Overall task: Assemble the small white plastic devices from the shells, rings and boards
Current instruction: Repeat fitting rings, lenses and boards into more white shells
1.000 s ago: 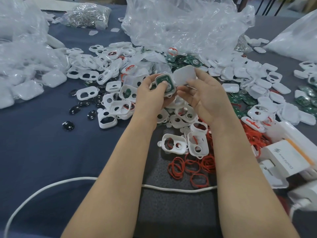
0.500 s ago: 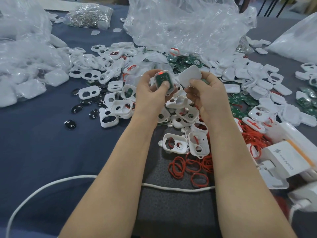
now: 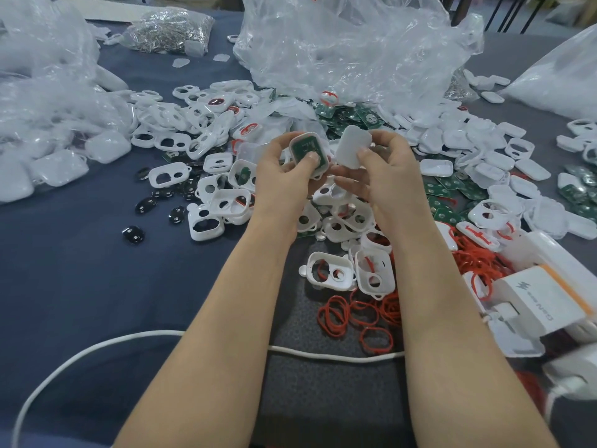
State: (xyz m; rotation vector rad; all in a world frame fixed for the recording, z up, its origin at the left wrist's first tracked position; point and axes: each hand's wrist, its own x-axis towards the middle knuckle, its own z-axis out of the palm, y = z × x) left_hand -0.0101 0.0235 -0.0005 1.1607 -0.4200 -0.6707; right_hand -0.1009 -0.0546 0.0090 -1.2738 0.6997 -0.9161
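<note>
White plastic shell (image 3: 293,147), pinched in the left hand (image 3: 284,179) just above frame centre: thumb pressed on the green board (image 3: 305,145) seated inside, other fingers curled behind. Open face turned toward the camera; long axis roughly up-down in the frame, top leaning slightly left. Just to its right, a flat white cover (image 3: 352,143), pinched by the right hand (image 3: 384,179) between thumb on the near face and fingers behind. Broad face toward the camera too; long axis near upright, top leaning slightly right.

Directly beneath both hands, a heap (image 3: 332,276) of loose white frames with round and oval cut-outs, spreading toward the upper left. Below that, at lower centre, scattered red rings (image 3: 339,315) on a grey mat (image 3: 323,399), more of them piled to the right. Spare boards (image 3: 458,189) right of centre and under the crumpled clear bag (image 3: 339,43) at top centre. Spare covers (image 3: 436,166) across the upper right. Black oval pieces (image 3: 145,205) left of centre on the blue cloth (image 3: 80,286). Filled bags (image 3: 38,124) along the left edge. White cable (image 3: 323,354) across the bottom, passing under both forearms. White box (image 3: 542,302) with grey lettering at lower right.
</note>
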